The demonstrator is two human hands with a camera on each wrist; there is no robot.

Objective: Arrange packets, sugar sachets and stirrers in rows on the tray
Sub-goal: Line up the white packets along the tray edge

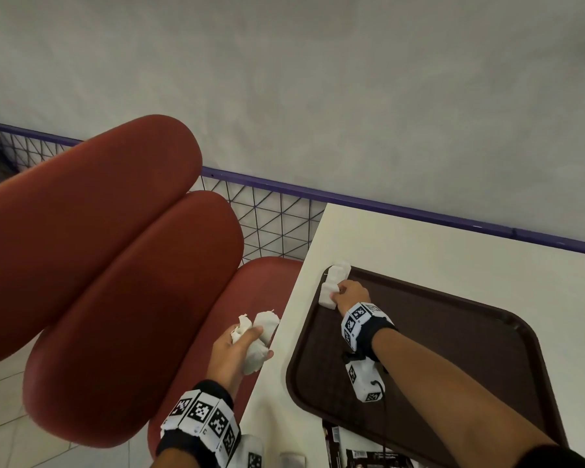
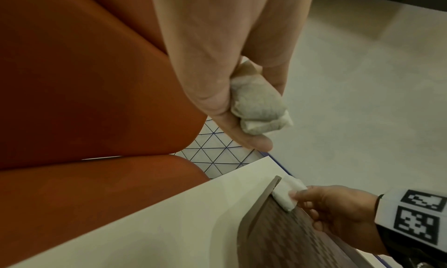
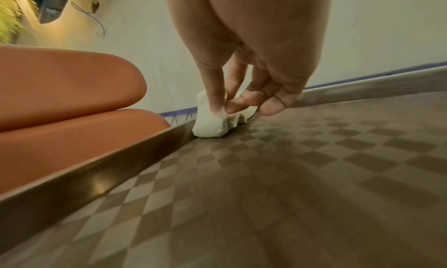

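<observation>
**Sachet row started at tray's far-left corner**

Right hand (image 1: 351, 293) was at the upper-left corner of the brown tray (image 1: 487, 336), thumb and fingers (image 3: 232, 105) pinching the nearest of the white sachets (image 1: 331, 287) laid along the left rim. Left hand (image 1: 235, 346) hung over the red seat (image 1: 122, 298) at lower centre of the head view, off the table (image 1: 419, 238) edge, fingers curled round a bunch of spare sachets (image 1: 259, 336).

Doing it well, as I read it: set each sachet flat, long edge against the rim wall, butted to its neighbour, then let go without dragging. Feed one at a time from the left hand; the bunch looked loose enough to shed one onto the seat.

Materials: sachets were soft, crumpled, pillowy paper, likely to deform rather than sit square. Tray floor had a checkered texture and a raised, glossy, rounded rim. Table was smooth and white. Dark printed packets (image 1: 368, 457) lay at the bottom edge of the head view. No stirrers that I could make out.
</observation>
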